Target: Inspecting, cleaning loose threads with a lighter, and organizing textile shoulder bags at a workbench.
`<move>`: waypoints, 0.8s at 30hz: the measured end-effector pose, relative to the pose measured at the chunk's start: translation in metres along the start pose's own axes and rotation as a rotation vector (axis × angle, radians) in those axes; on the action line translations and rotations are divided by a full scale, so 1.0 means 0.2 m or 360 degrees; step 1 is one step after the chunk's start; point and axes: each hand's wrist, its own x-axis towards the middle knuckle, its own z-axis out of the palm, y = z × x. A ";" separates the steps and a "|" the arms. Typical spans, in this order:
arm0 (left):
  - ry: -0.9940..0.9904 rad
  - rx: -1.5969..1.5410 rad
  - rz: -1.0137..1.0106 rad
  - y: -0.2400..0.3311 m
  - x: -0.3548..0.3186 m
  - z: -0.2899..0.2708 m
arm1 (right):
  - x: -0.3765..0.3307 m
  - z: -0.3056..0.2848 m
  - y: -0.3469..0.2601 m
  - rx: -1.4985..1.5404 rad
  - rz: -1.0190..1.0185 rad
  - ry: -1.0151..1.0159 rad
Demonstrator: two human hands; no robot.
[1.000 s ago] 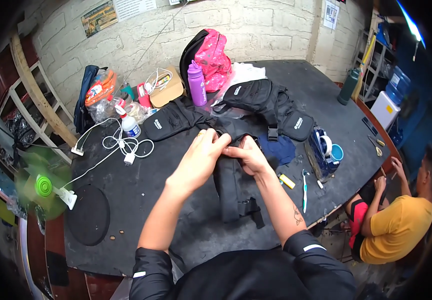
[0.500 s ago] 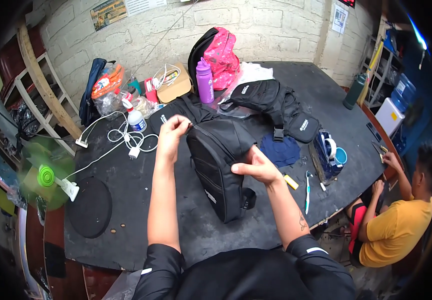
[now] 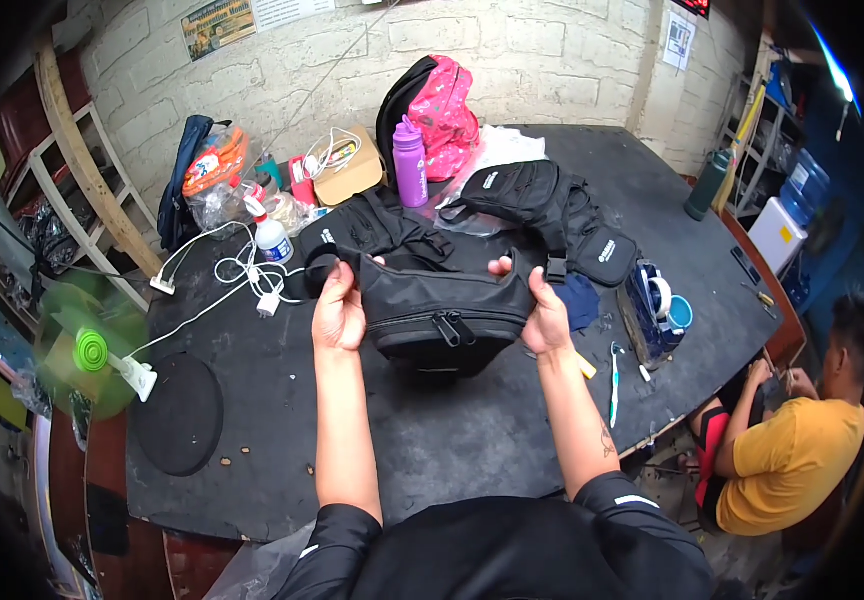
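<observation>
Between my two hands hangs a black sling bag (image 3: 442, 310), held above the dark table with its zipper end turned toward me. Two zipper pulls (image 3: 449, 328) sit together at the middle of its edge. My left hand (image 3: 338, 310) grips the bag's left side, thumb on top. On the opposite side my right hand (image 3: 544, 318) is closed on the fabric, thumb up and some fingertips showing behind the edge. Just beyond lie another black bag (image 3: 377, 225) and, farther right, a black bag (image 3: 522, 190) with a small pouch (image 3: 604, 250).
A purple bottle (image 3: 410, 165), pink backpack (image 3: 449, 115) and spray bottle (image 3: 272, 238) stand at the back. White cables (image 3: 252, 275) and a green fan (image 3: 94, 350) are left. A tape dispenser (image 3: 652, 310) and toothbrush (image 3: 615, 385) lie right. A person in yellow (image 3: 797, 460) sits at the right edge.
The sling bag has swung from upright to lying level, its zipper end now facing me. My left hand has come down onto its side. The seated person's hands have drawn together.
</observation>
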 end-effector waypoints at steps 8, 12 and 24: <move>0.0094 -0.0427 0.0029 -0.07 -0.06 -0.16 | 0.05 0.01 0.06 -0.0215 -0.0331 0.0124; 0.0630 -0.0341 -0.0114 -0.07 -0.12 -0.17 | 0.13 -0.07 0.04 -0.0291 -0.0497 0.0496; 0.1140 0.0709 0.1776 -0.17 0.00 0.19 | 0.18 -0.02 0.20 -0.0414 -0.0023 0.0857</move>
